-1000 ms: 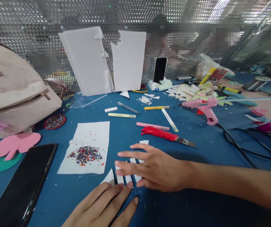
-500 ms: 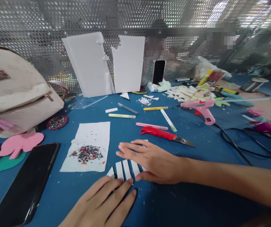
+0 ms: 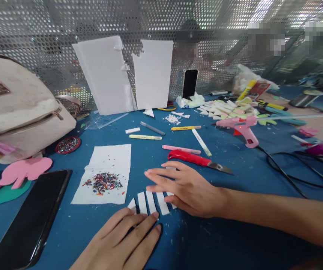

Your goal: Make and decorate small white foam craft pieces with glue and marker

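White strips [image 3: 142, 203] (narrow, flat) are lying side by side on the bench [image 3: 206, 243]. The left hand [image 3: 122, 238], fingers loosely spread, is touching their near ends; the right hand [image 3: 188, 189], opened wide, is partly covering others.

On the blue surface [image 3: 74, 232] we record a row of short white strips [image 3: 163, 203], narrow gaps between them. Our left hand [image 3: 119, 238] lies back upward, fingers over the strips' near ends. Our right hand [image 3: 186, 187], fingers spread, reaches over the right-hand strips; we cannot tell whether it touches them. Just beyond it: a red-handled knife [image 3: 192, 158], blade pointing right. Left of the strips we note a white sheet [image 3: 112, 155] bearing coloured bits [image 3: 105, 182]. Farther right, a pink glue gun [image 3: 249, 133]; at far left, a black phone [image 3: 32, 217].
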### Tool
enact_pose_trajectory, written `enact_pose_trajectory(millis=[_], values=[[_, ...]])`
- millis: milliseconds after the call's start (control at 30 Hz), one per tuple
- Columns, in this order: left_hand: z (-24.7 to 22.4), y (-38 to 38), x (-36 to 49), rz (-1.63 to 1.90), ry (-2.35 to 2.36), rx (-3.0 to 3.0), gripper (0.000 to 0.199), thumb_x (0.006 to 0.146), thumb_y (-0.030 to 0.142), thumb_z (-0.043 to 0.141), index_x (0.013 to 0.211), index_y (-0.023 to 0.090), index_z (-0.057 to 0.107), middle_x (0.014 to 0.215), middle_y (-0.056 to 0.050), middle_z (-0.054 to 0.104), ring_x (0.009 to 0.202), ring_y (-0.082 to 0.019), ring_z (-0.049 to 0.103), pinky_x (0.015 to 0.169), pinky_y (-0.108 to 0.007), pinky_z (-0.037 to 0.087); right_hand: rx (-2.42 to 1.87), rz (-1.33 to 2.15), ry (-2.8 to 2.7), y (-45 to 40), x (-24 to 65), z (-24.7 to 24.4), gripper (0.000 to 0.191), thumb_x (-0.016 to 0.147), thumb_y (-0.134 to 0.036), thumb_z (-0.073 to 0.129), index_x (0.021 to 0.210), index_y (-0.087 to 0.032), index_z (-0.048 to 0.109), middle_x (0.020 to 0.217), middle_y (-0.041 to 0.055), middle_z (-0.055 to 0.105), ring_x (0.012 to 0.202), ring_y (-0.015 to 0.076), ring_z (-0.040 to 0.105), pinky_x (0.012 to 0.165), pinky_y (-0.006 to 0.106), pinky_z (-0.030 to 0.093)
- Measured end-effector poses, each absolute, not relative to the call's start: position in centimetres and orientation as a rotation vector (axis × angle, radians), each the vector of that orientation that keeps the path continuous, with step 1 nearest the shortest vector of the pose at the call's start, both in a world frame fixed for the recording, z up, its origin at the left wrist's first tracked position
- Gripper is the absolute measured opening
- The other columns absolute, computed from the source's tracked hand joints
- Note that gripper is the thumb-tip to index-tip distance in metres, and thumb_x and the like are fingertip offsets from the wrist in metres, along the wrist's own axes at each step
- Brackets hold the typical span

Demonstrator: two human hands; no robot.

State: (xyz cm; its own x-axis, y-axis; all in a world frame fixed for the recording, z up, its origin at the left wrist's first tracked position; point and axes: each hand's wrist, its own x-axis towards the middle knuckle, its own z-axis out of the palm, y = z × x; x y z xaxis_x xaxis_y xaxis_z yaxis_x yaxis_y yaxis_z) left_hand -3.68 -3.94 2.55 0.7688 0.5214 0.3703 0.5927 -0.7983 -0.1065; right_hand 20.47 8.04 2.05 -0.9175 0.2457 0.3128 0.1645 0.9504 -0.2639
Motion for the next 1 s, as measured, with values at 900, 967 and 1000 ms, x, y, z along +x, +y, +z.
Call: enact_pose_trajectory(millis=[900, 967, 1000], values=[[1.6, -3.1, -2.1, -0.349, -0.823, -2.686, 0.042, 0.11, 0.03, 0.028, 0.132, 0.024, 0.063, 0.136, 0.004, 0.063, 0.12, -0.013, 0.058, 0.121, -0.03, 0.023, -0.334, 0.659, -2.768, 8.7, 22.5, 2.6, 0.05, 0.102, -0.024, 0.043, 0.15, -0.012, 0.038, 0.149, 0.0144, 0.051, 0.144, 0.0227, 0.039, 0.118, 0.044, 0.028], [2.0, -2.9, -2.1, -0.387, -0.825, -2.687, 0.042, 0.111, 0.028, 0.028, 0.129, 0.025, 0.065, 0.133, 0.006, 0.065, 0.118, -0.011, 0.059, 0.123, -0.03, 0.017, -0.388, 0.634, -2.752, 8.7, 22.5, 2.5, 0.052, 0.101, -0.028, 0.046, 0.15, -0.012, 0.039, 0.155, 0.0152, 0.041, 0.146, 0.024, 0.035, 0.119, 0.044, 0.028], [2.1, -2.8, -2.2, -0.399, -0.827, -2.684, 0.042, 0.111, 0.028, 0.028, 0.128, 0.025, 0.066, 0.132, 0.006, 0.066, 0.117, -0.011, 0.059, 0.123, -0.03, 0.015, -0.39, 0.624, -2.717, 8.8, 22.6, 2.4, 0.054, 0.101, -0.028, 0.047, 0.151, -0.011, 0.036, 0.157, 0.0159, 0.038, 0.147, 0.0239, 0.032, 0.119, 0.044, 0.027]])
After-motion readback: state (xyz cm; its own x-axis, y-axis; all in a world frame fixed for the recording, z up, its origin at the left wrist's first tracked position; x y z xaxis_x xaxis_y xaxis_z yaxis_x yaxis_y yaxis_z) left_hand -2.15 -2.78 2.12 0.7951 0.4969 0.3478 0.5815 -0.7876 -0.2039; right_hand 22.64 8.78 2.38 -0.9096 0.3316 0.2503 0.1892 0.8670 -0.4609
